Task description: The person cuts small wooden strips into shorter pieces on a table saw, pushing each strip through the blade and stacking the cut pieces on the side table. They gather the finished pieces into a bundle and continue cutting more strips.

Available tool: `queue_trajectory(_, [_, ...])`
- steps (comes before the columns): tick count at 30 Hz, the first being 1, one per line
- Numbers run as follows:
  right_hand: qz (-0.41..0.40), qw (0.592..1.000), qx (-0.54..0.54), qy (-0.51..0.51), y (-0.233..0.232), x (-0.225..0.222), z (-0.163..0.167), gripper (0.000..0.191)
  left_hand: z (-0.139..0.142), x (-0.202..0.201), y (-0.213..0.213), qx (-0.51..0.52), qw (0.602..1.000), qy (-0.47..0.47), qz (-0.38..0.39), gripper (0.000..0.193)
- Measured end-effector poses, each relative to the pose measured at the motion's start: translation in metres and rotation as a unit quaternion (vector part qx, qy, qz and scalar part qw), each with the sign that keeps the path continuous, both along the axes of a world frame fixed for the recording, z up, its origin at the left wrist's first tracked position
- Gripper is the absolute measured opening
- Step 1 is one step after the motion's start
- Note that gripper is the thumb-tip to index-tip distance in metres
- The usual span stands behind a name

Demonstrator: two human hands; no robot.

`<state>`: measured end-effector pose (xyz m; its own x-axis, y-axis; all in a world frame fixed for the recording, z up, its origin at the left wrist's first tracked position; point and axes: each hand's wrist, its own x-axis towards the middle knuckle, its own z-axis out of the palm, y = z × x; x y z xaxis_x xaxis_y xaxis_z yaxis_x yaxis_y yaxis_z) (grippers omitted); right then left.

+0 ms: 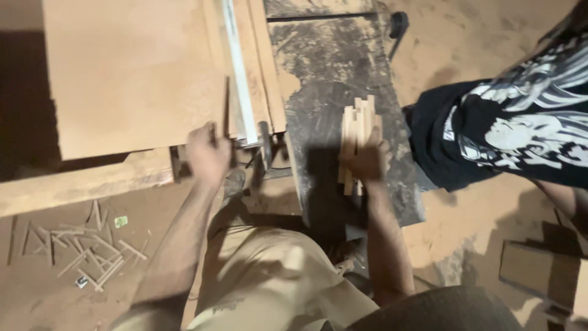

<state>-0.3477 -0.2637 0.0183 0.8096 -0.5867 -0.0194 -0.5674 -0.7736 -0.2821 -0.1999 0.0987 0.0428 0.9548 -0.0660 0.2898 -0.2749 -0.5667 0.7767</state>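
Scattered wood offcuts (pixel 86 248), co-worker's patterned shirt (pixel 520 122)

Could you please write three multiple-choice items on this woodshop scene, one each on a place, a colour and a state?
1. Where do the loose offcuts lie?
A. on the floor at lower left
B. on the board
C. in the left hand

2. What colour is the other person's shirt?
A. plain red
B. black with a white print
C. yellow

3. What is the right hand doing?
A. hanging free
B. gripping a bundle of sticks
C. holding a hammer

Answers:
1 A, the scraps are scattered on the dusty floor.
2 B, dark cloth bears a pale design.
3 B, the fingers wrap the bundle on the saw table.
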Motion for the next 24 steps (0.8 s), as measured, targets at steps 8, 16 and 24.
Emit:
queue_trajectory(8, [-0.073,0.994,0.063,0.046,0.016,0.005,0.042,0.134,-0.041,0.059,-0.039,0.113,0.978,0.076,-0.161,0.034])
queue_trajectory(16, [-0.085,0.991,0.079,0.063,0.018,0.012,0.044,0.127,-0.01,0.121,-0.049,0.36,0.889,0.098,-0.265,0.102])
queue_trajectory(24, [-0.098,0.99,0.077,0.072,0.015,0.013,0.033,0.125,0.012,0.132,-0.071,0.497,0.808,0.14,-0.283,0.105])
